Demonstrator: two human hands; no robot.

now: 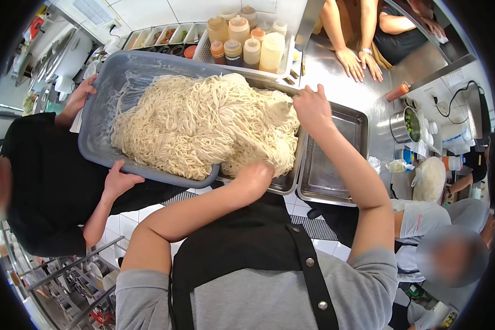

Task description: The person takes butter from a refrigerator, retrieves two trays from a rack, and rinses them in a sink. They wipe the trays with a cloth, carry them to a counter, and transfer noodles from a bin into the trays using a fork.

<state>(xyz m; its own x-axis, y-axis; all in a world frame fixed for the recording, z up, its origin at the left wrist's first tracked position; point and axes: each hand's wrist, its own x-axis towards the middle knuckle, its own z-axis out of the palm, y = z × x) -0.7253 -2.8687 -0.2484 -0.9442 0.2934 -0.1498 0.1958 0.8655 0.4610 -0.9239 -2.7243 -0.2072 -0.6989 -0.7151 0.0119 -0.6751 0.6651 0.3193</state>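
Note:
A big mass of pale noodles [187, 121] spills from a tilted grey plastic tub [102, 124] into a metal tray [285, 186]. My left hand [254, 180] is closed at the near side of the noodles, its fingertips buried among them. At the far right corner of that tray, my right hand [313, 110] has curled fingers by the noodles' edge; whether they grip rim or noodles is hidden. A co-worker at left holds the tub by its end with one hand [82, 94] and its near side with the other hand [120, 181].
A second metal tray [333, 157] stands right of the noodles. Behind are a basket of sauce bottles [239, 33] and a row of toppings containers [165, 37]. Another person's hands [360, 65] rest on the steel counter [335, 93]. A metal pot [406, 125] is at right.

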